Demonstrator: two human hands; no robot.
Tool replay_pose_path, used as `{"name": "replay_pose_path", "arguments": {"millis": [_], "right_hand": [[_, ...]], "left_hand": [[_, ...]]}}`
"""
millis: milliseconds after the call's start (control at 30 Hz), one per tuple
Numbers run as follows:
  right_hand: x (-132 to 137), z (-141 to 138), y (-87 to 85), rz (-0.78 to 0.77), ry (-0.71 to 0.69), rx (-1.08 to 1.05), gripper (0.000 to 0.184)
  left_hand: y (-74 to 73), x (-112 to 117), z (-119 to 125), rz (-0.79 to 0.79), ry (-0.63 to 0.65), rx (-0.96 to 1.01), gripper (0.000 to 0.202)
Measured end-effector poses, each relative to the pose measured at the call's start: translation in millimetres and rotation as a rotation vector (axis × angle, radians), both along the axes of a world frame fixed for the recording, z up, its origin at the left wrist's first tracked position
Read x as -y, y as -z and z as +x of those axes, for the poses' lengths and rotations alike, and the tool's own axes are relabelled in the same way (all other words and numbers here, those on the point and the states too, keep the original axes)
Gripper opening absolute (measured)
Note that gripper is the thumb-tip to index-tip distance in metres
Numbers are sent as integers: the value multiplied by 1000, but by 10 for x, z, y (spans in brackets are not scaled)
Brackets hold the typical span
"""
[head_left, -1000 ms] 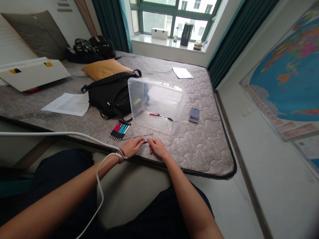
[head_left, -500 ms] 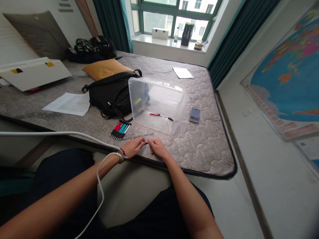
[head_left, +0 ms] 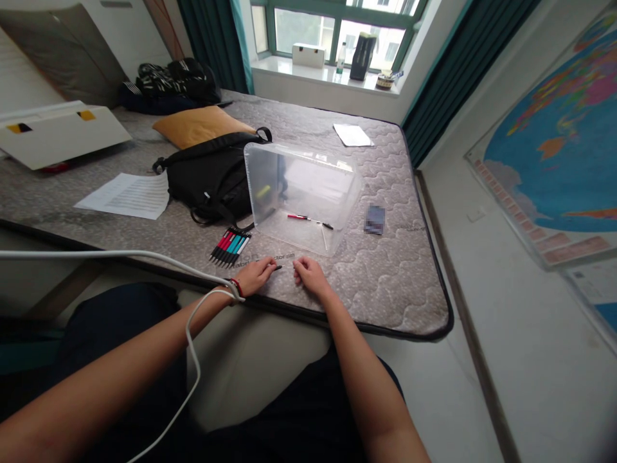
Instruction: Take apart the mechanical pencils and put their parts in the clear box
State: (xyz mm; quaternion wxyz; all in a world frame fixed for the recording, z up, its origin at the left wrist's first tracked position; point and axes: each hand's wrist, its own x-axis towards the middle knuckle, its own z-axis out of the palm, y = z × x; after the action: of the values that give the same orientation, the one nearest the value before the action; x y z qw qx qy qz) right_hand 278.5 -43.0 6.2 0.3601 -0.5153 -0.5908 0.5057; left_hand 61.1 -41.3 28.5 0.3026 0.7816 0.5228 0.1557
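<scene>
Near the front edge of the mattress (head_left: 385,283), I see a row of pens (head_left: 230,247) side by side, tips toward that edge, presumably to keep each easy to pick out. Right of them, my left hand (head_left: 256,274), back upward, pinches a dark pen part (head_left: 278,267) pointing right between the two hands, I judge to leave that end free. The right hand (head_left: 311,275) sits just apart, fingers curled inward; I cannot tell whether they grip anything.
</scene>
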Motion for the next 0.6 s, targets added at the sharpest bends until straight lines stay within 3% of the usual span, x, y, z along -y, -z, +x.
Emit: {"name": "replay_pose_path", "arguments": {"millis": [67, 133, 233, 367, 433, 600], "right_hand": [[-27, 81, 10, -3, 39, 95, 34], [-44, 138, 25, -12, -7, 174, 36], [-70, 160, 45, -47, -55, 94, 33], [-141, 143, 68, -80, 322, -223, 33], [-162, 130, 87, -82, 410, -236, 34], [-75, -20, 127, -46, 167, -61, 31]], "left_hand": [[96, -66, -35, -11, -65, 40, 37], [180, -141, -65, -77, -136, 128, 42], [251, -237, -90, -250, -207, 280, 45], [257, -284, -103, -337, -211, 330, 45], [250, -279, -103, -350, -211, 342, 45], [265, -255, -98, -355, -202, 360, 46]]}}
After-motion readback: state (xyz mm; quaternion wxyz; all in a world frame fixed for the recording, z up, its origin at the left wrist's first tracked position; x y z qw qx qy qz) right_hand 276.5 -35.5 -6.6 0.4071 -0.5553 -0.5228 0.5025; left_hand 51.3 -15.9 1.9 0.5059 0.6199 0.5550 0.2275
